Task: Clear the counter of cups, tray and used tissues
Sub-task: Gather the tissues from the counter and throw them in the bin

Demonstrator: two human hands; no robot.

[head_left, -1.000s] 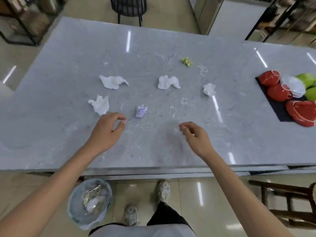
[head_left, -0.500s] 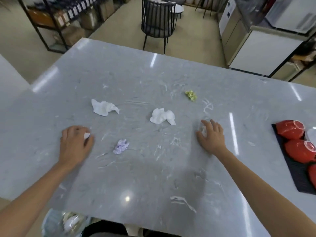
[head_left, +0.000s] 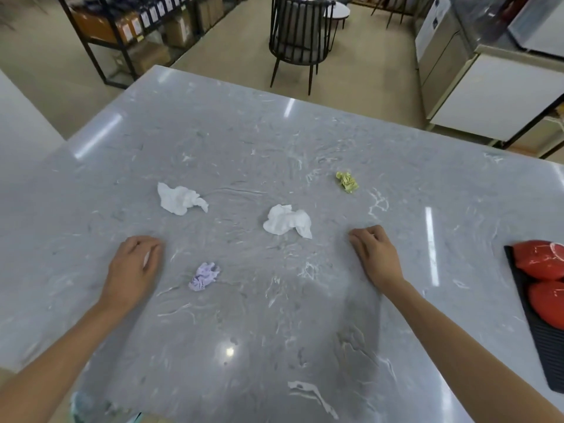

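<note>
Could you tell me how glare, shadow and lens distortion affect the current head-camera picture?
Head view: ceiling lights leave bright streaks and one round spot on the counter; soft shadows lie under both forearms; the wide lens bows the counter's edges; the red cups and tray are cut off at the right; tissues such as the lilac one stay sharp.

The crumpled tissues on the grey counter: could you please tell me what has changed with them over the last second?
Both hands reached out and closed on white tissues: the left hand now grips the near-left one, a sliver showing; the right hand has curled over the right one, now hidden. The two loose white crumpled tissues, the lilac wad and the yellow-green wad lie unmoved.
</note>
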